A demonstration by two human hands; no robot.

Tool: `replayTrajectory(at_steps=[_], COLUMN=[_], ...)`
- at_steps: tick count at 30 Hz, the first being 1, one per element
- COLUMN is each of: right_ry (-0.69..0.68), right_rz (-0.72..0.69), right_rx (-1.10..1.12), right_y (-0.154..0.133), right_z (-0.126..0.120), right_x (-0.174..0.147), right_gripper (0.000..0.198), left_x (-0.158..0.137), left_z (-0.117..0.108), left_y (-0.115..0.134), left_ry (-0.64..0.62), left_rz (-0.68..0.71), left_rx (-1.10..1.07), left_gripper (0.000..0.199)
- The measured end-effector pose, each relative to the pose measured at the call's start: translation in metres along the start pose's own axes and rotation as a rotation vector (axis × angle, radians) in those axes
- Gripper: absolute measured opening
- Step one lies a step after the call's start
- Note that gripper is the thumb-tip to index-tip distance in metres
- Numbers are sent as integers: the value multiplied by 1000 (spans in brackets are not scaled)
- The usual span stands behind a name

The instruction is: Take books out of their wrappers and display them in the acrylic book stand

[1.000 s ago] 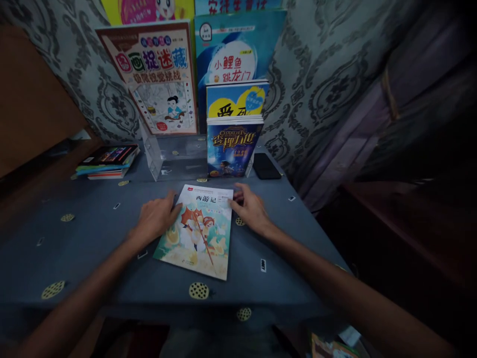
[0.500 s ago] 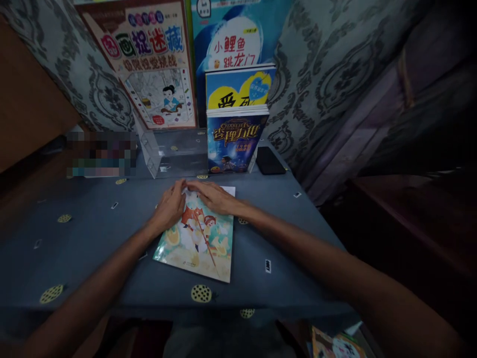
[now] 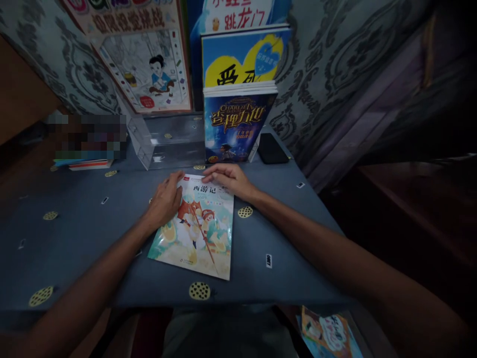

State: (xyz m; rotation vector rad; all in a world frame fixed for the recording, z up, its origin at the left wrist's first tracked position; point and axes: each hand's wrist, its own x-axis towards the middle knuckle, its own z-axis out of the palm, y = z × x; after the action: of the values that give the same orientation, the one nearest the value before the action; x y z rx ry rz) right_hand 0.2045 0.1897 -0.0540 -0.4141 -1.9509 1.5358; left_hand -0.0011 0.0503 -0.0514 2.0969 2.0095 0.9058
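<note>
Grey-blue tablecloth (image 3: 85, 209) spread wide, and one slim picture book (image 3: 194, 226) lies flat just in front of the clear stand (image 3: 137, 134), left hand (image 3: 166, 201) along its upper left edge, any grip impossible to tell, right hand (image 3: 231, 180) loosely spread over its top, pinching nothing visible! Careful: a hard forward shove could, I'd judge, ram that stand and topple its books. Count them: two hands, four covers facing out on the stand, one phone (image 3: 274, 149) right of it, one part-blurred stack (image 3: 87, 165) left.

Glossy paper-covered book (image 3: 199, 233), clear plastic stand (image 3: 139, 141) (smooth, faintly shiny), matt tablecloth (image 3: 74, 223)
</note>
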Motion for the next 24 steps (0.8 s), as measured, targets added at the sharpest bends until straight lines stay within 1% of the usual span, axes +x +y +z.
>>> replayTrajectory(at_steps=[5,9,14,16,18,21,24], right_ry=[97,147,161,184,218,261,280], right_rz=[10,-11,3,8,-3,-12,9], right_rx=[119,55,13,29,51,85,111], right_y=[0,-4,-13,-16,-18,-19,-18], right_z=[0,3,2,0,-2,-4,-5], right_x=[2,-4,-24,-34,-40,-45,-44], right_gripper=[28,23,19,18,18,17,17], left_x=[1,2,4,4,3,1,-4], left_z=[-1,-3,-8,-11,-13,-11,-7], left_y=[3,4,9,14,21,36,54], left_ry=[-23,-47,-88,-115,-149,-209,-283], left_rz=[7,60,98,152,257,418,489], left_rx=[47,117,212,256,267,226,171], left_gripper=[41,38,39,37,35,35,37])
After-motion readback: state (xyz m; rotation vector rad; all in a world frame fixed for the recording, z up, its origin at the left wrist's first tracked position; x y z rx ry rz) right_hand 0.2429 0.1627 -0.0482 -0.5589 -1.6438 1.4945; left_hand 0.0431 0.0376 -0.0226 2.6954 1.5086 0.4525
